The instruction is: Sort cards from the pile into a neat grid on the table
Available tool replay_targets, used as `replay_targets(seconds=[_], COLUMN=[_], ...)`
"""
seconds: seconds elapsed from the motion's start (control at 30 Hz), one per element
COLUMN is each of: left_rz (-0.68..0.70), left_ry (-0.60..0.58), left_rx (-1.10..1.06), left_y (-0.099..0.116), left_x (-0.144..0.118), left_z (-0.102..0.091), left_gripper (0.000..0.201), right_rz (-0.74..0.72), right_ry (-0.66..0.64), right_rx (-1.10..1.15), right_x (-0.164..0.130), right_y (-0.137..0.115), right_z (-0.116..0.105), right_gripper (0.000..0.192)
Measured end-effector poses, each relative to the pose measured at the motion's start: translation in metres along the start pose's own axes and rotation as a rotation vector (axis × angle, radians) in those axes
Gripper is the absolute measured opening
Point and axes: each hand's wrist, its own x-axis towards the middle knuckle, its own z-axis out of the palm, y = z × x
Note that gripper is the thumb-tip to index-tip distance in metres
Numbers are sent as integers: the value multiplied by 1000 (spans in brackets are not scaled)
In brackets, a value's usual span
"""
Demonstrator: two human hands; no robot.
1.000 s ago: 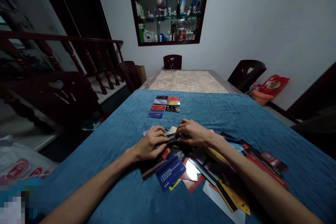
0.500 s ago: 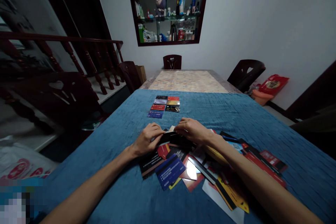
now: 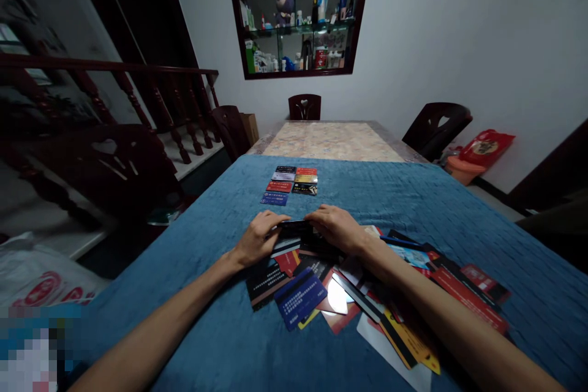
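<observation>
1. Head view: the left hand (image 3: 258,239) and right hand (image 3: 337,228) pinch one dark card (image 3: 294,228) by its two ends, lifted just above the loose card pile (image 3: 349,294)
2. Beyond the grip, seven sorted cards (image 3: 291,184) lie in two neat columns on the blue cloth (image 3: 193,245)
3. Judged from this, sorting has barely started; most cards remain scattered below and right of the grip

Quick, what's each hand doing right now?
Left hand: closed on one end of a dark card.
Right hand: closed on the card's other end.
</observation>
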Motion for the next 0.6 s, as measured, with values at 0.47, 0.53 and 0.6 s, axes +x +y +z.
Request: replay_targets(seconds=[0.47,0.53,0.6], left_rz=[-63,-75,-83], left_ry=[97,121,138], left_rx=[38,34,32], left_y=[-4,-5,-6], left_x=[0,0,0], left_z=[0,0,0], left_gripper=[28,29,29], right_rz=[-27,-31,-31], right_ry=[20,30,40], right_rx=[-206,-223,-234], right_x=[1,1,1], right_y=[-13,-16,-19], right_z=[0,-1,-1], right_gripper=[35,40,43])
